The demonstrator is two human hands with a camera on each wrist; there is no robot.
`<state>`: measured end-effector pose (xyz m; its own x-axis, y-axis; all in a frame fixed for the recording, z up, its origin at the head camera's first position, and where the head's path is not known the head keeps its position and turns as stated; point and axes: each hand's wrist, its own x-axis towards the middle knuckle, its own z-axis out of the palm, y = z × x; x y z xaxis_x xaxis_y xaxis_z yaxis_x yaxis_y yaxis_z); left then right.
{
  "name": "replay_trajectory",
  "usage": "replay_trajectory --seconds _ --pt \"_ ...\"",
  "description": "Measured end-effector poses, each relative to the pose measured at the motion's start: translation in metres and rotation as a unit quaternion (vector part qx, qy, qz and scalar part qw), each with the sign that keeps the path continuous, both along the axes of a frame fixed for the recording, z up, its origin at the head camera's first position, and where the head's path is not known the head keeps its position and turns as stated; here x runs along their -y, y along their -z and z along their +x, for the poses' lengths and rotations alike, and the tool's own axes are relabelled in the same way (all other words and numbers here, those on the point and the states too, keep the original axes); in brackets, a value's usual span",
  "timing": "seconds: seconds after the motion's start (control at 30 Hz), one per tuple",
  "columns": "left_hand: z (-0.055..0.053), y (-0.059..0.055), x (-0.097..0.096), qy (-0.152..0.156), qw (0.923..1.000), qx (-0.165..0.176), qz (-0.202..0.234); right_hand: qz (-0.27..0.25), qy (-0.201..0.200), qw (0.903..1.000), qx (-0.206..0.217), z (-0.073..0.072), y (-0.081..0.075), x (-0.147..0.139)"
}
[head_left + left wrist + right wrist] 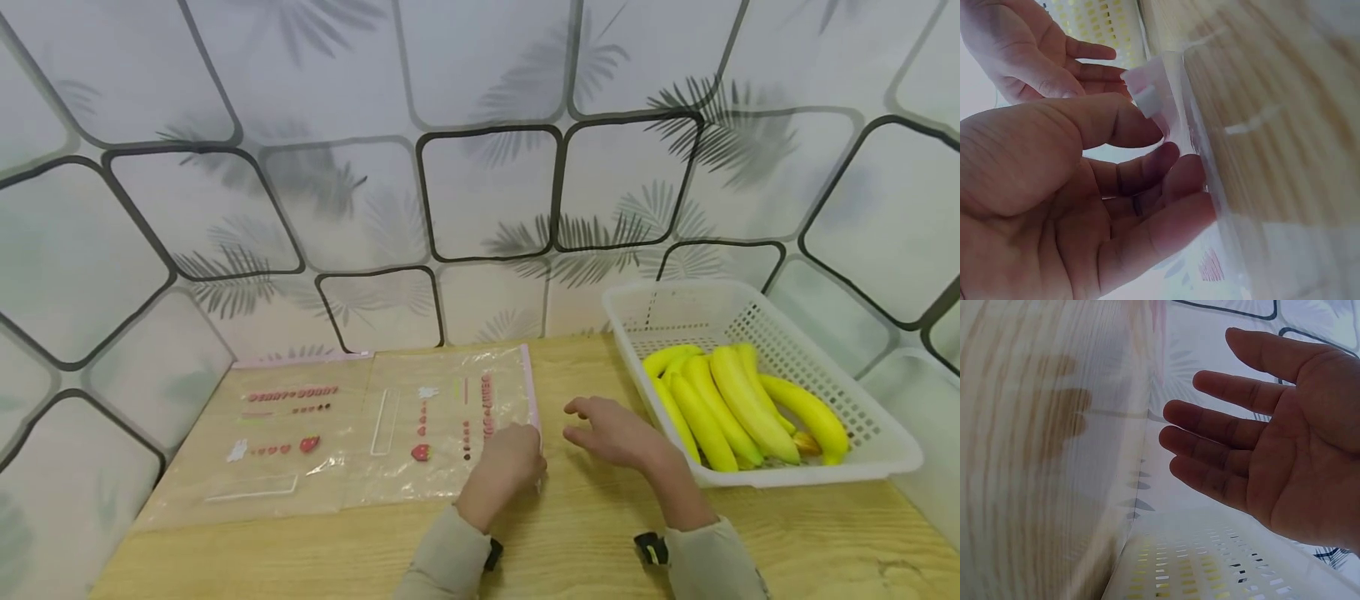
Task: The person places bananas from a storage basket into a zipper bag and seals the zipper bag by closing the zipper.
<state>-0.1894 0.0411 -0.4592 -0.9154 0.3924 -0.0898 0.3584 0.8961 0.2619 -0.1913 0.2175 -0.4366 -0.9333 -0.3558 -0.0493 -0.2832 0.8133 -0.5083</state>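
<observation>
A clear slider zip bag [397, 367] lies flat on the wooden table, printed with red strawberries, hearts and a white bunny. Its pink zip strip [528, 379] runs along the right edge. At the near end of that strip, my left hand [506, 458] pinches the bag's edge between thumb and fingers. The left wrist view has the white slider [1147, 101] just beyond the thumb tip. Over the table between bag and basket, my right hand [611, 432] holds nothing, its fingers spread and loosely bent.
To the left, a second, matching zip bag [217, 467] lies beside the first, its pink strip at the back. A white plastic basket [810, 477] with several yellow bananas [716, 408] stands on the right. A patterned wall covering [487, 200] rises behind the table.
</observation>
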Motion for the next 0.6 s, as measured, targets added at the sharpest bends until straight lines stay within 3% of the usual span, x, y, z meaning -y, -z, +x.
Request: replay_trajectory --seconds 0.33,0.6 --pt "-0.0006 -0.0045 0.0028 0.0 0.9999 0.013 0.002 -0.006 0.002 0.9999 0.014 -0.0033 0.0033 0.0016" --pt "0.0002 -0.0077 0.0067 -0.022 0.9968 0.039 0.066 -0.015 -0.018 0.9997 -0.008 -0.0043 0.0054 0.0077"
